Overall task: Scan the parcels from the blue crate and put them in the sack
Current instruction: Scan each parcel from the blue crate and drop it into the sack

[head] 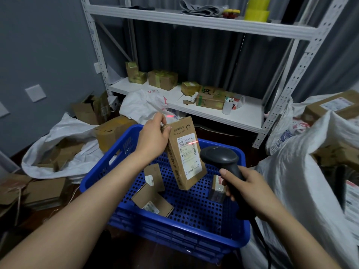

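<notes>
The left hand (153,136) grips a tall cardboard parcel (184,152) by its top left corner, thumb on the front face, holding it upright and slightly tilted above the blue crate (120,152). The right hand (250,191) is closed around the handle of a black scanner (221,158), whose head points at the parcel from just beside its right edge. A red scan line (193,142) falls across the white label (189,156) near the top of the barcode. Inside the crate, three more parcels lie on the perforated floor: a box (155,176) under the held parcel on the left, a flat box (151,200) nearer the front, and a small dark packet (217,188) on the right, partly hidden by the right hand. A white sack (291,181) stands open just right of the crate, holding cardboard boxes. Another white sack (64,152) lies open on the floor to the left, also with boxes in it. Beyond the crate, a white metal shelf (213,113) carries several taped boxes and a white cup (227,106); its upper level holds yellow tape rolls (256,10).
</notes>
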